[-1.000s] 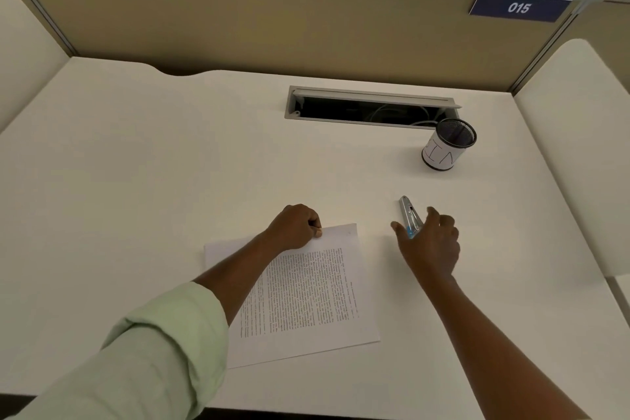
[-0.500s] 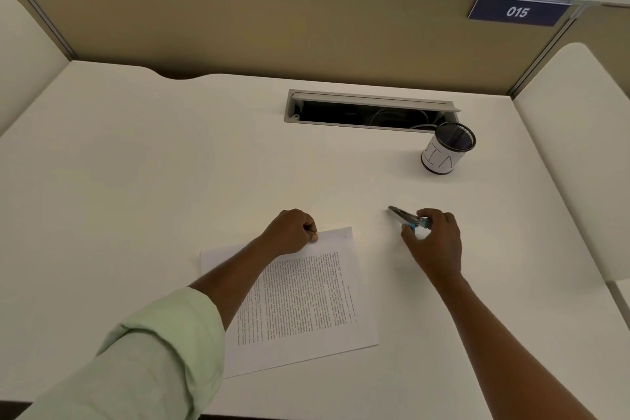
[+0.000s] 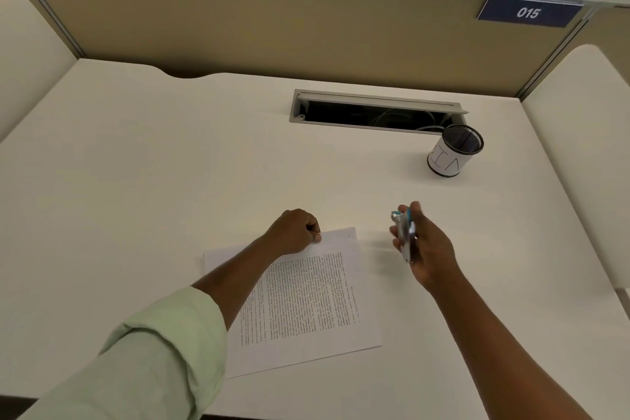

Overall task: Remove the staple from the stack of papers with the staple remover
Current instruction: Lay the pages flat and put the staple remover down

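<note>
From the head view, we've got the staple remover [image 3: 404, 232] pinched in our right hand [image 3: 424, 249], lifted off the worktop [image 3: 170, 164], long axis running near-to-far, far end tipped a bit left. Our left hand [image 3: 295, 231], fingers curled together, pins the stack of papers [image 3: 306, 300] near its top edge. The staple [image 3: 348, 236] looks untouched, so the real work's still ahead.

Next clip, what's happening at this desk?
A person is getting ready to pull a staple. The left hand presses down the top edge of the stack of papers on the white desk. The right hand holds the staple remover in the air, just right of the papers' top right corner, where a small mark may be the staple. The tool has not touched the paper yet.
</note>
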